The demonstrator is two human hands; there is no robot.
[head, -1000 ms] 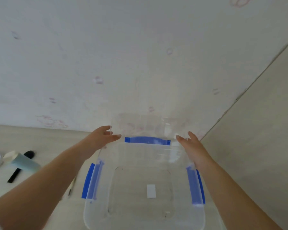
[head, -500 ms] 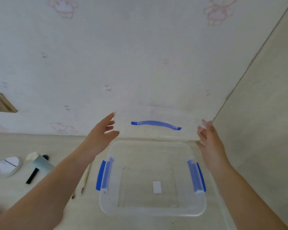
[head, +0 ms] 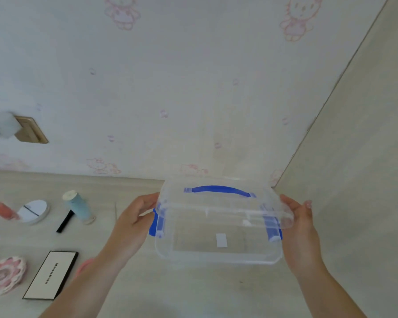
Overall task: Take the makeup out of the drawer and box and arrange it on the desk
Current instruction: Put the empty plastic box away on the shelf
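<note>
Over box (head: 218,251) | hands (head: 133,216) (head: 301,223) hold lid (head: 225,207) by ends

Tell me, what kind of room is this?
Probably a bedroom or a child's room with a dressing desk. The wallpaper has pink cartoon kittens and bears, makeup such as a round compact and a palette box lies on the pale wooden desk, beside a clear storage box.

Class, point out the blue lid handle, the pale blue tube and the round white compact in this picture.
blue lid handle (head: 218,189), head view, middle of the arch.
pale blue tube (head: 79,207), head view, mid-body.
round white compact (head: 33,211), head view, centre of its top.
</note>
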